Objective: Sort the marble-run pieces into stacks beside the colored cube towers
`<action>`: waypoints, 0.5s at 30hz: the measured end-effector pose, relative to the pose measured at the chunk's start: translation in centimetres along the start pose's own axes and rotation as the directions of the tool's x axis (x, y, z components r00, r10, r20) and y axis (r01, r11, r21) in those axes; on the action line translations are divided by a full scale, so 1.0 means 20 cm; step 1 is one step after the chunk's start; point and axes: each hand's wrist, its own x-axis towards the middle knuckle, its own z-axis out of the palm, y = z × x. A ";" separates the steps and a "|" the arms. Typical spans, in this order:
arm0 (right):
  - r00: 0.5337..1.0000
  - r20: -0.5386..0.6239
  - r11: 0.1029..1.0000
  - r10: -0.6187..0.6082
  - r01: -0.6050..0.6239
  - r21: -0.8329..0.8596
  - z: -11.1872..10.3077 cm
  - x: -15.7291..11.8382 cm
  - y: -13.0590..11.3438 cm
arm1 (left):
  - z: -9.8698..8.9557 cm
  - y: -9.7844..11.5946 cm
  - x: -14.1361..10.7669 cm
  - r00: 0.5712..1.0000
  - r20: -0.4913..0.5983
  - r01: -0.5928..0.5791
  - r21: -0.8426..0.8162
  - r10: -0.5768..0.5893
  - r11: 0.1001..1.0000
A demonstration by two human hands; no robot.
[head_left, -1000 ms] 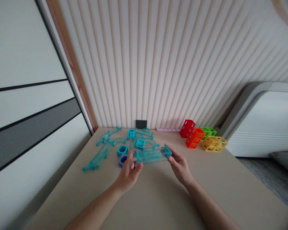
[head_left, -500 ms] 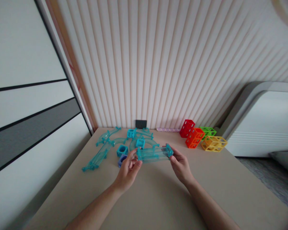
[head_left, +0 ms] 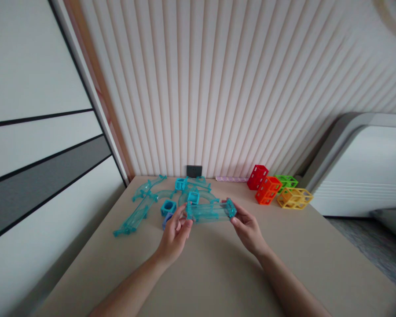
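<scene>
A straight, see-through teal track piece (head_left: 209, 212) is held level above the table between my two hands. My left hand (head_left: 174, 233) grips its left end, thumb in front and fingers behind. The other end, with a darker teal connector, is pinched by my right hand (head_left: 247, 226). Just behind my left hand lie a teal cube (head_left: 168, 207) and a purple-blue cube (head_left: 166, 220), the latter partly hidden by the fingers. Beyond the held piece sit a light blue cube (head_left: 193, 197) and a curved teal track (head_left: 213, 196).
More teal track pieces (head_left: 137, 215) lie at the left of the table (head_left: 211, 273). Red (head_left: 258, 177), orange (head_left: 268, 190), green (head_left: 286, 180) and yellow (head_left: 294, 198) frame blocks stand at the back right. A pale purple strip (head_left: 231, 179) lies along the ribbed wall (head_left: 198, 88).
Both hands have shifted the track piece slightly to the left, and it now lies a little more level. The other pieces stay where they were.
</scene>
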 end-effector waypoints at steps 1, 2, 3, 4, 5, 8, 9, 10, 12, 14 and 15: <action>1.000 0.005 1.000 0.005 -0.005 -0.005 0.00 0.00 0.00 | 0.00 0.00 0.00 1.000 -0.001 -0.004 -0.001 0.004 1.000; 1.000 0.012 1.000 0.009 -0.009 -0.010 0.00 0.00 0.00 | 0.00 -0.01 0.00 1.000 -0.003 -0.008 0.001 0.008 1.000; 1.000 0.022 1.000 0.016 -0.015 -0.014 0.00 0.01 0.00 | -0.01 -0.01 0.00 1.000 -0.005 -0.012 0.006 0.012 1.000; 0.999 0.030 1.000 0.021 -0.020 -0.018 0.00 0.01 0.00 | -0.01 -0.02 0.00 1.000 -0.008 -0.018 0.011 0.018 1.000; 0.999 0.038 0.999 0.025 -0.024 -0.021 0.00 0.01 0.00 | -0.02 -0.02 0.00 1.000 -0.008 -0.025 0.019 0.025 1.000; 0.998 0.055 0.999 0.035 -0.033 -0.032 -0.01 0.02 0.00 | -0.03 -0.05 0.00 0.999 -0.015 -0.048 0.050 0.049 0.998; 0.997 0.062 0.999 0.038 -0.035 -0.036 -0.02 0.02 0.00 | -0.03 -0.05 0.00 0.998 -0.020 -0.056 0.063 0.057 0.996; 0.997 0.071 0.999 0.040 -0.037 -0.038 -0.02 0.02 0.00 | -0.04 -0.06 0.00 0.998 -0.022 -0.064 0.077 0.066 0.995; 0.995 0.092 0.998 0.046 -0.042 -0.038 -0.02 0.02 0.00 | -0.04 -0.05 -0.01 0.997 -0.023 -0.076 0.100 0.079 0.992; 0.993 0.111 0.998 0.052 -0.048 -0.039 -0.02 0.02 0.00 | -0.04 -0.04 -0.01 0.996 -0.026 -0.083 0.116 0.086 0.990; 0.992 0.116 0.998 0.056 -0.052 -0.043 -0.02 0.02 0.00 | -0.04 -0.04 -0.01 0.996 -0.031 -0.084 0.120 0.088 0.989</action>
